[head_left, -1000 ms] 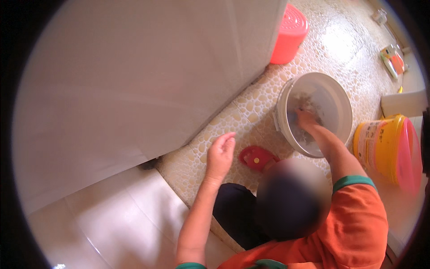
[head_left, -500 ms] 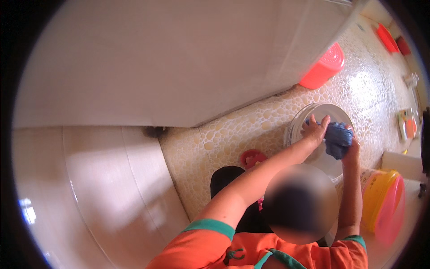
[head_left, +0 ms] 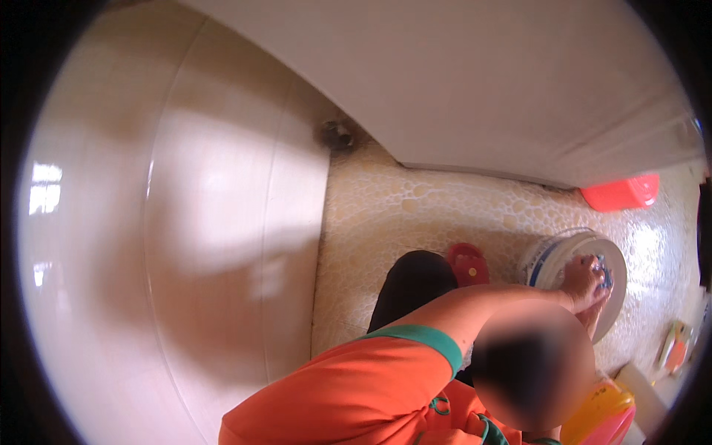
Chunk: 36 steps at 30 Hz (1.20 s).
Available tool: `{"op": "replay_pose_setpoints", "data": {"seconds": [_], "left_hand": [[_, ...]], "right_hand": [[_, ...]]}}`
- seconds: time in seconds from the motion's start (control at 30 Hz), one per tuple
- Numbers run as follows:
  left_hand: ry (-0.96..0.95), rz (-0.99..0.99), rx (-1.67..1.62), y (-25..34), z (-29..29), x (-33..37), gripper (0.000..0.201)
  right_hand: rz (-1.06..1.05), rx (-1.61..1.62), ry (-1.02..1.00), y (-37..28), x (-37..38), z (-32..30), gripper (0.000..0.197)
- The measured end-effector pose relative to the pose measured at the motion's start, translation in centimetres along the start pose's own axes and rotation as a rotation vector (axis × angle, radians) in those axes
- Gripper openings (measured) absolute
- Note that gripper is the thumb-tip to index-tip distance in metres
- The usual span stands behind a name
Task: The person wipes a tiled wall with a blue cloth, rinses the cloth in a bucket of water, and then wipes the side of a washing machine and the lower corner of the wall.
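My left hand [head_left: 583,283] is closed over a wet-looking blue cloth [head_left: 606,274] inside the mouth of a white bucket [head_left: 543,261] with a blue band. Only a little of the cloth shows past the fingers. Below it, partly hidden by my left hand, my right hand [head_left: 592,314] is pressed close against the same cloth. The right hand's fingers are mostly covered, and its forearm is hidden behind a blurred area.
A red slipper [head_left: 469,265] shows beside my dark-clad knee [head_left: 415,285]. Beyond the bucket stands a red plastic container [head_left: 623,193] by a pale panel [head_left: 519,96]. A yellow and pink tub [head_left: 604,415] sits at lower right, near pale wall tiles [head_left: 208,222] opposite.
The view has swung left, so the bucket now appears farther right and lower. My hands have come together around the cloth, lower in the bucket; before, the cloth hung spread between them.
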<state>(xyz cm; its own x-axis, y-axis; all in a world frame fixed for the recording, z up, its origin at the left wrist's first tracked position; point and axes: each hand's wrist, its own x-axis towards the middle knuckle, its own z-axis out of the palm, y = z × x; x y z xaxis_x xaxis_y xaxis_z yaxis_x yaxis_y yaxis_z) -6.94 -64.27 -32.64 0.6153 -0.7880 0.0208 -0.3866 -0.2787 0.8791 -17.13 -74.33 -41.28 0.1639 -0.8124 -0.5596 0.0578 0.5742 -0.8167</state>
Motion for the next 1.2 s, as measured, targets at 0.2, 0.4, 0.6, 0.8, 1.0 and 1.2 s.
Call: {"op": "replay_pose_setpoints", "data": {"seconds": [0.2,0.4,0.6,0.8,1.0,1.2], "left_hand": [[-0.147,0.139,0.081,-0.3,0.5,1.0,0.022],[-0.189,0.164,0.073,-1.4,4.4,1.8,0.025],[-0.229,0.032,-0.255,-0.8,-1.6,2.6,0.022],[0.156,0.114,-0.329,-2.5,-10.5,1.5,0.021],[0.356,-0.495,-1.112,-5.0,-23.7,-3.7,0.049],[0.904,-0.139,-1.05,-6.5,-38.1,-10.8,0.048]], "right_hand": [[-0.162,-0.312,0.145,2.3,1.5,-3.0,0.055],[-0.38,-0.567,0.197,1.8,2.0,-3.6,0.054],[-0.642,-0.867,0.103,-2.7,1.7,-1.9,0.053],[-0.274,-0.431,-0.256,-7.7,-5.8,9.5,0.049],[-0.439,-0.577,-0.966,-4.7,-19.2,26.6,0.028],[-0.545,-0.696,-1.542,-4.2,-29.5,34.7,0.028]]}}
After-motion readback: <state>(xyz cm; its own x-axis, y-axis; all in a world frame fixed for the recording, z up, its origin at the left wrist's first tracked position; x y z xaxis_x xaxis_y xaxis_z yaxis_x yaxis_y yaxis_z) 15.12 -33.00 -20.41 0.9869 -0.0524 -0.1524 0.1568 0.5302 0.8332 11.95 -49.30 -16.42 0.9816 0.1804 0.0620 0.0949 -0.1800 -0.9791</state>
